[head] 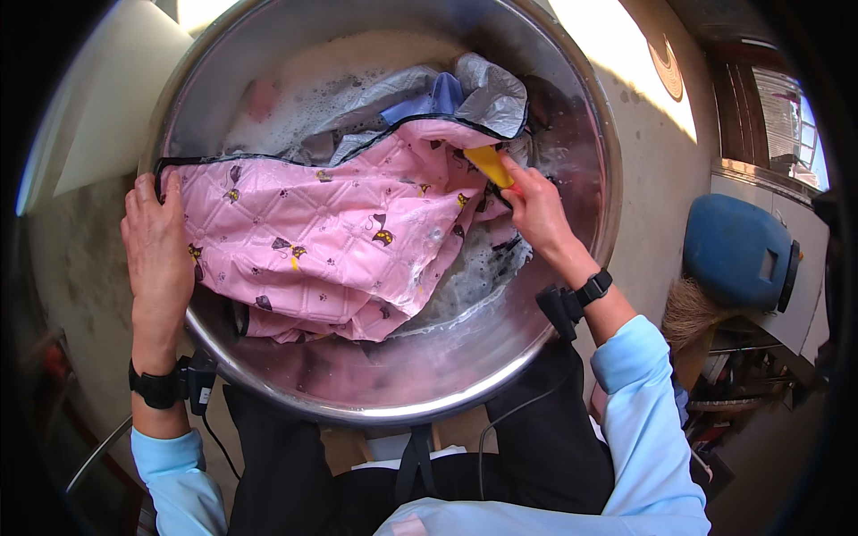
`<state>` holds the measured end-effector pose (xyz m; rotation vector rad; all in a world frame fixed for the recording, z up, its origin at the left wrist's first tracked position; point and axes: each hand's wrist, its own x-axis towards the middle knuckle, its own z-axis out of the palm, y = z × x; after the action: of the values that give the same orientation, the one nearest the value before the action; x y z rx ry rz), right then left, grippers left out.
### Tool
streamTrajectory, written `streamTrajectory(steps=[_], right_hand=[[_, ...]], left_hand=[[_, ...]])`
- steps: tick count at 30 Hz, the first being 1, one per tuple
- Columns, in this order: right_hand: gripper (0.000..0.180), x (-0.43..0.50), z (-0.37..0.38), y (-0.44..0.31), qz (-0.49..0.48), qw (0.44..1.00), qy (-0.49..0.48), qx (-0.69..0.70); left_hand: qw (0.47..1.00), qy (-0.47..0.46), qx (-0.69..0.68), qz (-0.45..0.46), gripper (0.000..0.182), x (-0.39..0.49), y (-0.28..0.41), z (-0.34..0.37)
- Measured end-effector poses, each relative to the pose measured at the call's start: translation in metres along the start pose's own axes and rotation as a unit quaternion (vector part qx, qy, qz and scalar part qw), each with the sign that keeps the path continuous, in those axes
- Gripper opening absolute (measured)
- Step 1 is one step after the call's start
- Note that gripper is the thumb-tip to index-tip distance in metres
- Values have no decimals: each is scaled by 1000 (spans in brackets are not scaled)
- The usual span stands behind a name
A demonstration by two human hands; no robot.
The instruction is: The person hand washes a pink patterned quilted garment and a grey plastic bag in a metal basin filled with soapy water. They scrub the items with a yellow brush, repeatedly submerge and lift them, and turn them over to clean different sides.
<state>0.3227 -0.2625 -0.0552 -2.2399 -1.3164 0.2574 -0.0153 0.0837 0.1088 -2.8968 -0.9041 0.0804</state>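
Observation:
A wet pink quilted cloth with a cat print and dark edging lies spread in a large round metal basin. At the basin's left rim my left hand grips the cloth's corner, thumb on top. My right hand holds a yellow brush against the cloth's upper right part; its bristles are hidden. Behind the cloth, a silvery lining and a light blue piece of fabric stick up from foamy water.
On the right, a blue plastic container lies beside a straw broom, with cluttered shelves below. A woven round thing lies at the upper right. The basin stands close before my knees.

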Motion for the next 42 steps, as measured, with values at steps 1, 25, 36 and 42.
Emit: streamTrajectory(steps=[1, 25, 36, 42], right_hand=[[64, -5, 18, -38, -15, 998, -14, 57], [38, 127, 27, -40, 36, 985, -167, 20], [35, 131, 51, -130, 103, 903, -346, 233], [46, 102, 47, -120, -43, 989, -132, 57]], left_hand=[[991, 64, 102, 60, 52, 2, 18, 4], [899, -350, -191, 182, 25, -67, 55, 47], [883, -399, -206, 135, 47, -65, 60, 47], [877, -411, -181, 170, 35, -56, 57, 46]])
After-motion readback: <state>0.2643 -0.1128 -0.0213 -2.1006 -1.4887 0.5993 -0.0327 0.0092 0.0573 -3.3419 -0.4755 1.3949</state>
